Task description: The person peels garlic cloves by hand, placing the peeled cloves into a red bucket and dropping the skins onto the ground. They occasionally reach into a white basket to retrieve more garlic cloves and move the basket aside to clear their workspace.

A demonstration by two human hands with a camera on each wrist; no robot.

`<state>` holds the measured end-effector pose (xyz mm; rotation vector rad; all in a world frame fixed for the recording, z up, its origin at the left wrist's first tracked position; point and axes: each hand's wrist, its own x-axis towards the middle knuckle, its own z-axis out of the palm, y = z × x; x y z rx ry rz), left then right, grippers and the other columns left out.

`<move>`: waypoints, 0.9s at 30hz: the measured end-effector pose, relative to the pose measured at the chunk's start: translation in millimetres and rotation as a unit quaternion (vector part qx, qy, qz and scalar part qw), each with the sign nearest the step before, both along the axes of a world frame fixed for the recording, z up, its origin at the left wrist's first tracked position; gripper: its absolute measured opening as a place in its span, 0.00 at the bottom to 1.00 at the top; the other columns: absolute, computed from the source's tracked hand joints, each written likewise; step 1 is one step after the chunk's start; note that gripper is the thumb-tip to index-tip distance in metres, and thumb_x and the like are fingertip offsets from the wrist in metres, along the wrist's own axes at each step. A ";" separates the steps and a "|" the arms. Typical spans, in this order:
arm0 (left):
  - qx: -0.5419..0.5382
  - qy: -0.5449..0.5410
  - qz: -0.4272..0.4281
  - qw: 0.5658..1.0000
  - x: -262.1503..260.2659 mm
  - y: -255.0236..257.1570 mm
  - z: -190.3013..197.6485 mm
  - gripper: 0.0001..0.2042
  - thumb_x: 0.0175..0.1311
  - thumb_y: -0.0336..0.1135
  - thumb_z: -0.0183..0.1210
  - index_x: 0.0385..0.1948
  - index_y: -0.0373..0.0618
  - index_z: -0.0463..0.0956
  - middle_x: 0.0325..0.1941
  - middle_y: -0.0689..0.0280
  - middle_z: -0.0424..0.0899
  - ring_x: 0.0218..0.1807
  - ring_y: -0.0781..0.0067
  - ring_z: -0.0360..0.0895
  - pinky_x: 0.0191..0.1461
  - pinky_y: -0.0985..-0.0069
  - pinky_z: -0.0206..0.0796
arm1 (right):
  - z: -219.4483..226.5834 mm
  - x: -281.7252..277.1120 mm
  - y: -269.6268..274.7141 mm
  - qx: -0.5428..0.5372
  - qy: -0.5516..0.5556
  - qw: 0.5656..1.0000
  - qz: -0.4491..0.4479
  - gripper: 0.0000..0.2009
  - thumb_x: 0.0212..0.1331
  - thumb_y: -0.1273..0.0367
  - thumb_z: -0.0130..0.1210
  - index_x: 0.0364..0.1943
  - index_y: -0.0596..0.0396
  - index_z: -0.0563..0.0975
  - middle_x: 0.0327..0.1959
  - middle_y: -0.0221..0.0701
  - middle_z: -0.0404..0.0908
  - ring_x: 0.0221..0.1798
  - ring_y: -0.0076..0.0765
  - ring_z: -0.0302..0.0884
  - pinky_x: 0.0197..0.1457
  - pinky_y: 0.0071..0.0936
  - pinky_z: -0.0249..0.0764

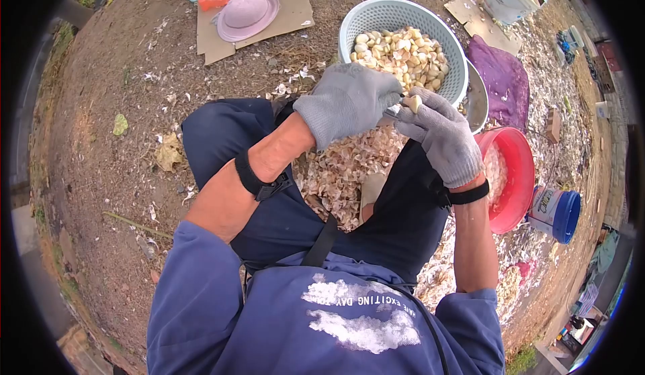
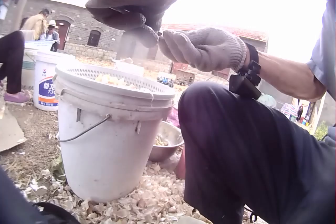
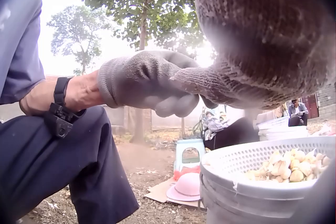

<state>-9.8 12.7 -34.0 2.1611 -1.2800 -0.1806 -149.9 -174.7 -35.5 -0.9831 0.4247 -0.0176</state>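
Both hands wear grey knit gloves and meet just in front of the basket. My right hand [image 1: 443, 136] pinches a pale garlic clove [image 1: 414, 103] between thumb and fingers. My left hand [image 1: 353, 103] is curled, its fingertips right beside the clove, with a small thin dark thing [image 1: 403, 96] showing at them; what it is I cannot tell. Just beyond the hands, a perforated grey-white basket [image 1: 349, 22] holds many garlic cloves [image 1: 416, 56]. In the left wrist view this basket sits on a white bucket [image 2: 105, 150]. Papery garlic skins [image 1: 342, 167] pile up between the legs.
Right of the basket are a metal bowl [image 1: 477, 96], a purple cloth [image 1: 500, 79], a red basin [image 1: 517, 180] and a blue-rimmed bucket [image 1: 554, 214]. A pink hat [image 1: 248, 12] lies on cardboard [image 1: 292, 19] by a light-blue stool [image 3: 189, 153]. People [image 2: 38, 23] sit farther off.
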 end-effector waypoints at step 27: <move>0.080 0.017 -0.048 0.996 2.5 4.9 2.4 0.16 0.71 0.49 0.62 0.50 0.52 0.86 0.41 0.55 0.90 0.46 0.49 0.88 0.55 0.54 0.77 | -7.6 -0.9 14.4 -0.441 0.005 0.897 0.032 0.19 0.64 0.78 0.66 0.59 0.60 0.83 0.51 0.34 0.91 0.52 0.28 0.90 0.57 0.26 0.84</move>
